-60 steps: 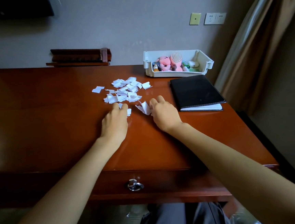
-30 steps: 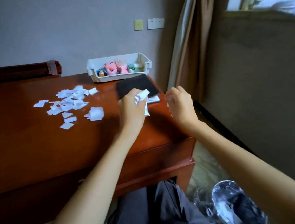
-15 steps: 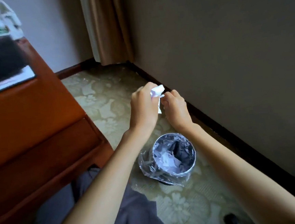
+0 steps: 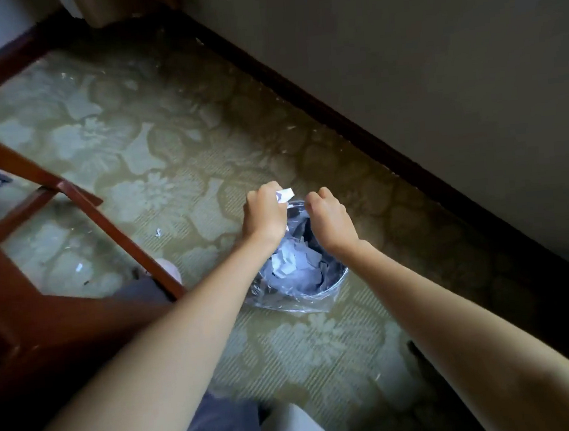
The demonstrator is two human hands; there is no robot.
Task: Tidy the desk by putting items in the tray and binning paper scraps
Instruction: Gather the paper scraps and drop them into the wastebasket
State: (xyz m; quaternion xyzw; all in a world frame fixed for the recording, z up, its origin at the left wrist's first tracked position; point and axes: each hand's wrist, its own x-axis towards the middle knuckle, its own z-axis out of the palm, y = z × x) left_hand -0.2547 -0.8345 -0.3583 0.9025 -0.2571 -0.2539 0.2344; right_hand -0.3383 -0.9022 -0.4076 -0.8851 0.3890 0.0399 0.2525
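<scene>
A round bin point(image 4: 333, 281) lined with a clear plastic bag stands on the carpet and holds several white paper scraps point(image 4: 290, 261). Both my hands hover over its far rim. My left hand point(image 4: 264, 215) grips a bunch of white paper scraps point(image 4: 284, 194) that stick out past its fingers. Close beside it, my right hand point(image 4: 330, 220) has its fingers curled; what it holds, if anything, is hidden. The desk top and the tray are out of view.
The red-brown desk corner and leg point(image 4: 79, 205) fill the left side. Two stray scraps point(image 4: 158, 232) lie on the green patterned carpet under the desk. A dark skirting board point(image 4: 355, 133) and grey wall run along the right. My grey-trousered legs point(image 4: 219, 430) are below.
My view swung from the desk down to the floor. Both hands carried the scraps off the desk, then lowered until they sit right over the bin's opening.
</scene>
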